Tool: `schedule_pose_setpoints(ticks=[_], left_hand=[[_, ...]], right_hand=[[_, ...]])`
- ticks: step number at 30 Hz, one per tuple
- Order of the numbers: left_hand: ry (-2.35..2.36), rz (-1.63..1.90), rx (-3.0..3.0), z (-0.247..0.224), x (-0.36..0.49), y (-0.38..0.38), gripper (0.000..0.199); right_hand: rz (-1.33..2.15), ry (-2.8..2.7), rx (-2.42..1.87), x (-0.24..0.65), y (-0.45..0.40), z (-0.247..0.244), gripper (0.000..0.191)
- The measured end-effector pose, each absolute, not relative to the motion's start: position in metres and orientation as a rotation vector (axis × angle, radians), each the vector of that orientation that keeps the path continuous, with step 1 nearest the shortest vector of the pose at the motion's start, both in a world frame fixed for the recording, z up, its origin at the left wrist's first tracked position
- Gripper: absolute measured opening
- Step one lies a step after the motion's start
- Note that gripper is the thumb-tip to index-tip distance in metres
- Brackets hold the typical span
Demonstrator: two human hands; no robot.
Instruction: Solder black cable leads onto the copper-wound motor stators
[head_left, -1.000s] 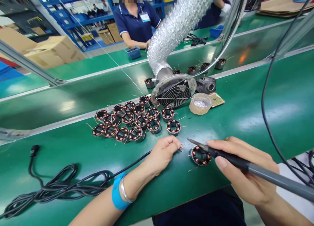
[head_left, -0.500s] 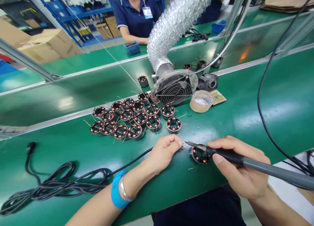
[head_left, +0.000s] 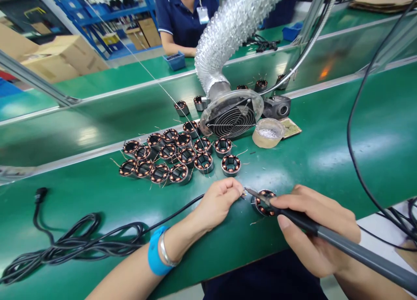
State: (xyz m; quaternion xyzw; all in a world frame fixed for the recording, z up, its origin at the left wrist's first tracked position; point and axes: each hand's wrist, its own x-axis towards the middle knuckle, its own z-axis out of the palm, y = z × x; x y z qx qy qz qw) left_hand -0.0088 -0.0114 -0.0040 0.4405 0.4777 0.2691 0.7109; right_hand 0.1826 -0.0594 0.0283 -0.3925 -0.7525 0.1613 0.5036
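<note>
My left hand [head_left: 221, 202] is closed in a pinch on the end of a black cable [head_left: 177, 211], whose thin wires poke out past the fingertips. The cable runs left into a loose coil on the bench. In my right hand [head_left: 321, 230] is a soldering iron [head_left: 301, 219], gripped like a pen, its tip close to the wire ends at my left fingertips. Whether the tip touches them I cannot tell. Under the iron's shaft sits a motor stator [head_left: 259, 205] with copper windings, partly covered by the iron and my right fingers.
Several more stators [head_left: 178, 173] stand grouped left of centre. Behind them are a fume extractor fan [head_left: 233, 117] on a silver duct, a round solder tub [head_left: 268, 133] and a black holder [head_left: 276, 107]. A dark cable [head_left: 350, 130] hangs at right. A co-worker [head_left: 185, 18] sits across the bench.
The rear end of the soldering iron has dropped, and my right hand has shifted slightly left with it. My left hand stays in place. Stators on the strip behind have slid left.
</note>
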Motion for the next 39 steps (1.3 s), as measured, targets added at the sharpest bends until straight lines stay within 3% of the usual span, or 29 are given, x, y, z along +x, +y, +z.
schedule_pose_setpoints(ticks=[19, 32, 39], left_hand=[[1.067, 0.59, 0.993, -0.005, -0.01, -0.011, 0.025], [1.054, 0.569, 0.997, -0.002, -0.012, -0.012, 0.032], [0.928, 0.488, 1.077, 0.007, -0.02, -0.016, 0.039]], right_hand=[[0.394, -1.74, -1.002, 0.188, -0.062, 0.027, 0.027], [0.279, -1.744, -1.077, 0.184, -0.051, 0.018, 0.039], [0.449, -2.012, -0.893, 0.168, -0.032, 0.011, 0.027]])
